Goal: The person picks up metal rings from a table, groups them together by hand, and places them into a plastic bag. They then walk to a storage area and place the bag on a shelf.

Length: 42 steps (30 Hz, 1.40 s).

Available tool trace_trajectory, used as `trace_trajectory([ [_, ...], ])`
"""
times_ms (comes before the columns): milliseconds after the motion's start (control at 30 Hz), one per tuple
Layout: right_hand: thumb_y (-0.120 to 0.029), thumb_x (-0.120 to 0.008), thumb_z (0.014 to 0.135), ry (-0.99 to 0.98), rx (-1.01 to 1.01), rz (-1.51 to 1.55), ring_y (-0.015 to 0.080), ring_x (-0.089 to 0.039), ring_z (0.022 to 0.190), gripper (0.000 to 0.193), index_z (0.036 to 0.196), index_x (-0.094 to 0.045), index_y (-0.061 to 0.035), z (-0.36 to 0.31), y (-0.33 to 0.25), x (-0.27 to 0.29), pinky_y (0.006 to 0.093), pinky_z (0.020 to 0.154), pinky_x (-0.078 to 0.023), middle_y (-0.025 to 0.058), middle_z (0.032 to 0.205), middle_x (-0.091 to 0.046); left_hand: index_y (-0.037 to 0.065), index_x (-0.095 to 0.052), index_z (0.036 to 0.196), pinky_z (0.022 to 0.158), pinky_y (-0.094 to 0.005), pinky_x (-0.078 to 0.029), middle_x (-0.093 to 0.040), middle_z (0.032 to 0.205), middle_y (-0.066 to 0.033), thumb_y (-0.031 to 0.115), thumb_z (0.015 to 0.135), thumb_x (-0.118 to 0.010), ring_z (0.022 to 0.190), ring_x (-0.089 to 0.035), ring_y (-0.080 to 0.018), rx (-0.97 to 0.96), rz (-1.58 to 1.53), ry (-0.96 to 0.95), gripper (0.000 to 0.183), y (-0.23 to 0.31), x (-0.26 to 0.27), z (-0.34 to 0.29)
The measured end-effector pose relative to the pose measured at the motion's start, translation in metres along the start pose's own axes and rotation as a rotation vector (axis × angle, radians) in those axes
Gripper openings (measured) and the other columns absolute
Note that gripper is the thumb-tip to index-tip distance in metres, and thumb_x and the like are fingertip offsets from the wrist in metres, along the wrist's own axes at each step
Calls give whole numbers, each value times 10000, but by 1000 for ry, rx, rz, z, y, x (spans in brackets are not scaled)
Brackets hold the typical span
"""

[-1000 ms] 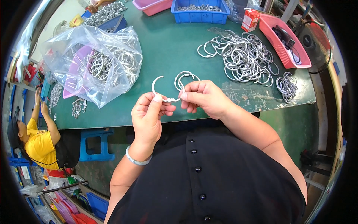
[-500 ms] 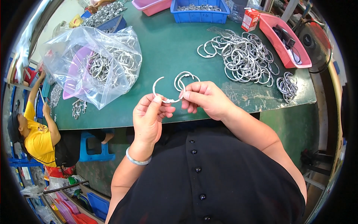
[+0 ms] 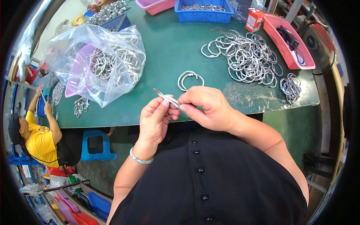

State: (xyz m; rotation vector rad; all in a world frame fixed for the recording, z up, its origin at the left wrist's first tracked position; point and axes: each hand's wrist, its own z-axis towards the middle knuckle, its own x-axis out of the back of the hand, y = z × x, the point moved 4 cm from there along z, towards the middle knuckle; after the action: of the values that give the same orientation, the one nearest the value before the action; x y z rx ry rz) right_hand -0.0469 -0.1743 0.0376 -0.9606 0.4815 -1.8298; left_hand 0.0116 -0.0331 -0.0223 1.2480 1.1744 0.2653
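Note:
Near the table's front edge my left hand (image 3: 155, 117) pinches a silvery metal ring (image 3: 167, 98), now seen nearly edge-on. The fingers of my right hand (image 3: 205, 107) are closed on the other end of the same ring. Just beyond my right hand lies a small group of open metal rings (image 3: 190, 80), flat on the green table. A large heap of similar rings (image 3: 250, 58) spreads to the right. On the left, more rings sit in a clear plastic bag (image 3: 103, 63) around a purple basin (image 3: 80, 71).
A blue bin (image 3: 204, 16) of small metal parts stands at the back, beside a pink bin (image 3: 155, 6). To the right are a red drink carton (image 3: 254, 20), a pink basket (image 3: 290, 45) and a ring bundle (image 3: 290, 89). A co-worker in yellow (image 3: 42, 138) sits left, near a blue stool (image 3: 96, 145).
Both hands have tilted the ring: its open curve faced up before, and now it shows almost edge-on. My right hand has turned over it. The rings on the table stay put.

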Motion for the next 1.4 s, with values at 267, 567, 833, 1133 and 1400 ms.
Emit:
trace_trajectory([
  [267, -62, -619, 707, 25, 120, -52, 251, -550, 624, 126, 813, -561, -28, -3, -2, -1, 327, 529, -438, 79, 692, -558, -18, -537, 998, 592, -240, -495, -610, 792, -87, 81, 868, -483, 669, -608, -149, -20, -35, -30, 171, 0, 0, -2],
  [567, -52, -618, 707, 40, 93, -11, 245, -551, 616, 122, 814, -564, -30, -1, -5, -1, 320, 527, -437, 78, 687, -555, 3, -545, 993, 599, -247, -496, -610, 804, -82, 99, 873, -480, 678, -608, -152, 23, -100, -70, 167, -3, 0, -2],
  [833, -19, -623, 702, 141, 9, -79, 240, -547, 602, 113, 804, -576, -31, -10, 10, 9, 303, 531, -429, 89, 688, -556, -20, -537, 981, 609, -262, -487, -593, 817, -105, 54, 860, -493, 689, -597, -181, -341, 233, 32, 148, 14, -3, -11],
  [1133, -2, -614, 739, 153, -145, 73, 140, -512, 586, 127, 864, -601, -19, -18, 27, 7, 239, 535, -402, 62, 693, -562, -37, -558, 947, 650, -237, -482, -563, 878, -125, -58, 788, -553, 741, -587, -163, -877, 925, -101, 161, 35, -22, -23],
  [1400, -4, -624, 741, 155, -195, 151, 104, -505, 600, 137, 877, -612, -17, -19, 31, 5, 229, 540, -398, 53, 700, -570, -30, -577, 915, 615, -206, -448, -570, 851, -125, -69, 765, -577, 708, -557, -137, -951, 972, -106, 155, 41, -31, -27],
])
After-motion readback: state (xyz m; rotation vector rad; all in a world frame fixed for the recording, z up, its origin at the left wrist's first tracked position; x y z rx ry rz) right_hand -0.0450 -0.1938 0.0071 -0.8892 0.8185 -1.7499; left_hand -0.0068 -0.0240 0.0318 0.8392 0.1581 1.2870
